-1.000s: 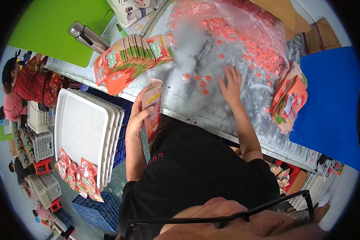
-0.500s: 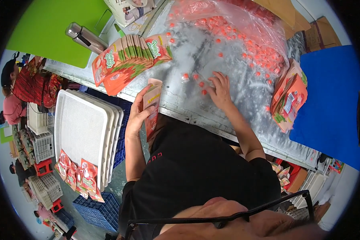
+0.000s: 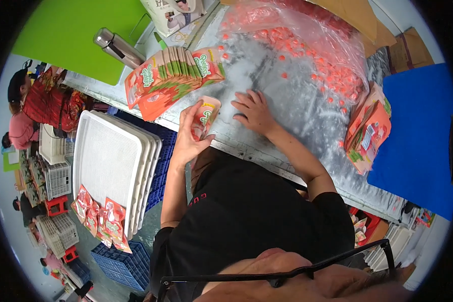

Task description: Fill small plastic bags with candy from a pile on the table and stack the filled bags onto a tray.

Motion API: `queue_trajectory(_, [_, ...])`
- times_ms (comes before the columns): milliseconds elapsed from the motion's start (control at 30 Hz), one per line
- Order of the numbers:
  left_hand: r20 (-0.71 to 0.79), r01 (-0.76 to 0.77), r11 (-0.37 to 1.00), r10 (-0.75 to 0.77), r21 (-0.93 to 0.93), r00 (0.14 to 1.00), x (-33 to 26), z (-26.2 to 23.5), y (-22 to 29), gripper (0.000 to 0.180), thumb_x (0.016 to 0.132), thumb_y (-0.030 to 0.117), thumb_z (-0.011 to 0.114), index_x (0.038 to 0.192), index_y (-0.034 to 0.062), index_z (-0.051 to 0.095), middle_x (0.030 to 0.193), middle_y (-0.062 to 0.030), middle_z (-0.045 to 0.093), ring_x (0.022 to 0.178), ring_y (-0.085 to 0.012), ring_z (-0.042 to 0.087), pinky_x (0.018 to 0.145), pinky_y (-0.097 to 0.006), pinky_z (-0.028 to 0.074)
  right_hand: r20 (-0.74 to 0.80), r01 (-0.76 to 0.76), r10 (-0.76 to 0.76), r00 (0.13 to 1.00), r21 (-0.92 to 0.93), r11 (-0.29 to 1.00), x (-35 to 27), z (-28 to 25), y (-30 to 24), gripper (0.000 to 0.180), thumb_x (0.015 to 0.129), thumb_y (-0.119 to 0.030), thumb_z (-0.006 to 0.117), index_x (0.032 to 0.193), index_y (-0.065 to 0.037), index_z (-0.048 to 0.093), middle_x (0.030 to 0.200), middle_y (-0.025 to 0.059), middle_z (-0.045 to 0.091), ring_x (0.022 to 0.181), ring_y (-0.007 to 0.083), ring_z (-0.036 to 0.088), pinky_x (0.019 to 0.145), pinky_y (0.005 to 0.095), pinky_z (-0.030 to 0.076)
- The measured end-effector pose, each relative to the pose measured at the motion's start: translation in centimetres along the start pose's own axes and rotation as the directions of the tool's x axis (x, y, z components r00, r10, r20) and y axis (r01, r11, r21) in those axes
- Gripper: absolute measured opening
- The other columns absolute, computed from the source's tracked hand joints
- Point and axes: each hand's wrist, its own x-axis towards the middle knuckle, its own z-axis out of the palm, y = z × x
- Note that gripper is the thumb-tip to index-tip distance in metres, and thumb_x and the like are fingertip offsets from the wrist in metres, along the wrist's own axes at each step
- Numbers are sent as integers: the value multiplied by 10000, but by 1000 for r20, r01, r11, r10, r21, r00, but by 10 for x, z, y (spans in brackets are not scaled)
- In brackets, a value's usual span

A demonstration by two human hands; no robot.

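My left hand [image 3: 189, 137] is closed on a red and cream printed pouch [image 3: 207, 115], holding it at the table's near edge with its top tilted away from me. To its right, my right hand [image 3: 257, 114] is low over the grey tabletop [image 3: 246, 60], fingers spread and pointing toward the pouch. No candy shows in its fingers; what is beneath the palm is hidden. Small red wrapped candies [image 3: 332, 75] lie in a heap at the far right, with a few loose ones nearer. A fanned row of flat pouches [image 3: 173, 73] lies beyond my left hand.
A clear plastic bag [image 3: 332, 38] spreads behind the candies. More pouches [image 3: 368, 131] are stacked at the right beside a blue panel [image 3: 412, 136]. A steel flask [image 3: 117, 46] lies at the back left. White trays [image 3: 110, 146] with several filled pouches [image 3: 114, 221] stand left.
The loose candies near my right hand are gone from the tabletop there. My right hand has moved left toward the pouch, and my left hand has brought the pouch up and right.
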Motion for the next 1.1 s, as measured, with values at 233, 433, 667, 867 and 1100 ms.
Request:
queue_trajectory(233, [2, 75, 996, -75, 50, 997, 1, 16, 8, 905, 627, -7, 741, 1464, 117, 420, 1284, -152, 459, 1161, -306, 526, 1010, -364, 435, -111, -61, 54, 992, -57, 997, 16, -48, -33, 494, 813, -365, 716, 1246, -150, 614, 1365, 53, 534, 1290, 325, 434, 1050, 506, 331])
queue_trajectory(433, [-116, -7, 974, 34, 227, 993, -1, 36, -5, 177, 829, 19, 672, 1000, -16, 696, 1388, -243, 508, 1270, -396, 499, 1056, -423, 407, -264, 0, 115, 958, 400, 916, 29, -71, -52, 460, 759, -114, 756, 1193, -58, 614, 1261, 102, 568, 1172, 315, 523, 972, 412, 426])
queue_trajectory(667, [-319, 62, 988, -15, 139, 948, -1, 37, -5, 136, 819, -16, 701, 739, -37, 592, 1295, -231, 597, 1228, -369, 553, 1001, -410, 450, -349, 208, -101, 932, 285, 936, 23, -77, -74, 425, 722, -37, 766, 1119, -35, 616, 1077, 108, 607, 1002, 296, 584, 932, 391, 468])
queue_trajectory(867, [-385, -48, 995, 77, 84, 920, -11, 46, -17, 288, 695, -90, 760, 735, 2, 490, 1204, -203, 624, 1200, -379, 568, 957, -416, 482, -87, 23, 22, 996, 492, 870, 28, -88, -81, 392, 764, -161, 763, 1122, -66, 635, 1096, 89, 633, 1005, 267, 599, 1006, 418, 411])
queue_trajectory(1100, [-16, -338, 920, 348, 200, 937, -18, 41, -6, 619, 638, -34, 793, 1152, 33, 455, 1440, -268, 413, 1347, -415, 420, 1100, -462, 373, 212, 194, -274, 938, 334, 922, 21, -96, -81, 268, 875, -351, 658, 1043, -148, 707, 1136, 69, 647, 1153, 246, 551, 1052, 456, 347])
